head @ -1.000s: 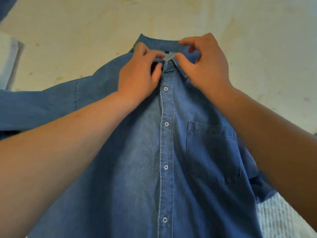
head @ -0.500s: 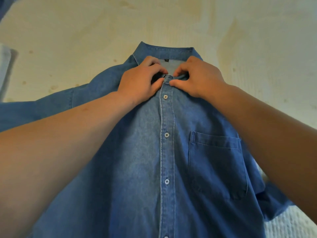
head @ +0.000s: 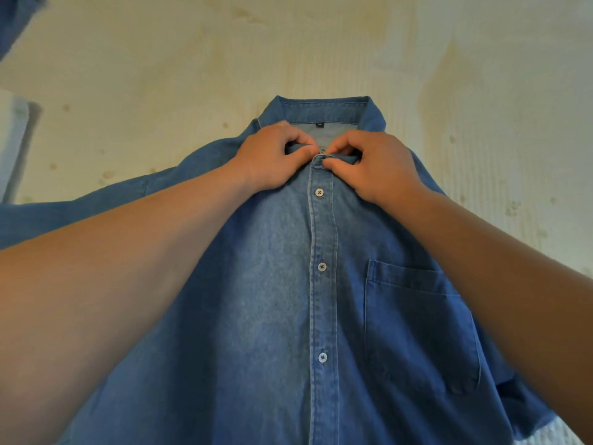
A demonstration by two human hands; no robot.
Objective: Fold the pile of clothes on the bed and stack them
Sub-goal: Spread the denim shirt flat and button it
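Left hand [head: 272, 157] and right hand [head: 373, 165] pinching collar front of blue denim button-up shirt [head: 272, 300], flat on cream bedsheet [head: 160, 75]

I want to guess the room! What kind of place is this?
Probably a bedroom: a blue denim button-up shirt lies spread on a cream textured bedspread, with more cloth at the left edge.

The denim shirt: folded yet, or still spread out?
Spread out. The denim shirt lies flat, front up, buttoned; both hands pinch its collar.
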